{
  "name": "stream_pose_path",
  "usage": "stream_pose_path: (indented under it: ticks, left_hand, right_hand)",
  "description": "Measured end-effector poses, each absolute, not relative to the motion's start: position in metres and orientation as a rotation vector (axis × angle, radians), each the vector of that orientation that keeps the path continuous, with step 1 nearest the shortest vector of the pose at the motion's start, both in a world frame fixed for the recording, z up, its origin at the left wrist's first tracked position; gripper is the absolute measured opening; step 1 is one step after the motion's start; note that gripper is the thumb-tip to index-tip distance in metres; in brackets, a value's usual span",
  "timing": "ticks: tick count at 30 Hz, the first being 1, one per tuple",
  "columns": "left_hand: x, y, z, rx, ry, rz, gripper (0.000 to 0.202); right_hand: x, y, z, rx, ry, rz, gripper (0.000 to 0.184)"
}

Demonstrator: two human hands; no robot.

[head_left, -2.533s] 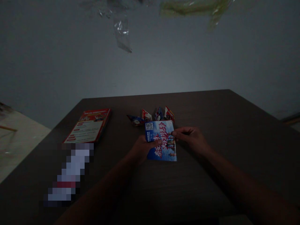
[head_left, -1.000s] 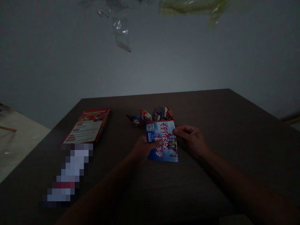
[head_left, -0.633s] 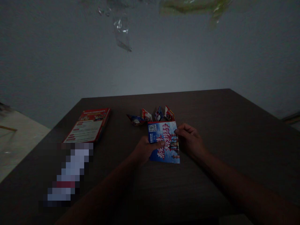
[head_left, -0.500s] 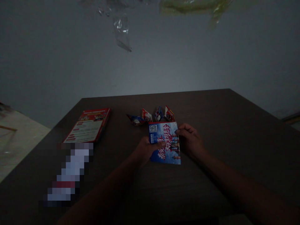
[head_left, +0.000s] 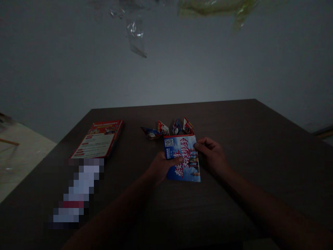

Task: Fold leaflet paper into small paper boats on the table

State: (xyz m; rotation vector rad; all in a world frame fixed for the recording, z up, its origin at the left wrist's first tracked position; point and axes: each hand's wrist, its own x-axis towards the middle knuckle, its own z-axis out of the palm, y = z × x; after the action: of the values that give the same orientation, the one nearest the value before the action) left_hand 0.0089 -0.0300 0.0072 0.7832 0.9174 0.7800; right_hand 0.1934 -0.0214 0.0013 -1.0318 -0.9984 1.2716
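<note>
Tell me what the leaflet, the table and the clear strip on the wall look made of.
Leaflet: paper or thin card, perhaps coated; crisp edges and sharp colour print.
Table: wood or wood-look laminate, dull dark brown; faint grain lines show.
Strip: probably plastic film or tape; bright glints, and the wall shows through.

Left hand (head_left: 158,167) with thumb (head_left: 174,161) uppermost, right hand (head_left: 211,154) in a pinch
</note>
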Motion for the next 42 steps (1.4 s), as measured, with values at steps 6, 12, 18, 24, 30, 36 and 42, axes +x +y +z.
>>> stream_pose_path:
  ticks: [6,12,18,24,30,36,42]
  left_hand:
    - [0.0089,-0.0299,0.0037,0.785,0.924,0.794,0.035]
    - [0.0079,-0.03,0.003,0.798,0.898,0.783,0.037]
    - [0.0095,-0.0298,0.0038,0.799,0.908,0.794,0.038]
    - [0.0082,-0.0296,-0.0003,0.83,0.893,0.801,0.039]
    - [0.0075,-0.0306,0.0003,0.859,0.911,0.786,0.037]
    - [0.0084,-0.0311,0.0006,0.896,0.945,0.774,0.04]
    - [0.0076,-0.0308,0.0016,0.9,0.937,0.769,0.039]
  right_hand:
    - [0.1936,-0.02,0.003,-1.041,-0.992,1.266,0.018]
    - [0.193,-0.0222,0.0042,-1.027,-0.984,1.269,0.018]
    - [0.1916,-0.0231,0.0013,-0.977,-0.931,1.281,0.015]
    - [0.1898,-0.0221,0.0016,-0.982,-0.905,1.258,0.016]
    - [0.1926,-0.0229,0.0052,-1.022,-0.948,1.183,0.015]
    - [0.1922,-0.023,0.0046,-1.024,-0.947,1.158,0.014]
    - [0.1924,-0.0223,0.0041,-0.992,-0.938,1.166,0.014]
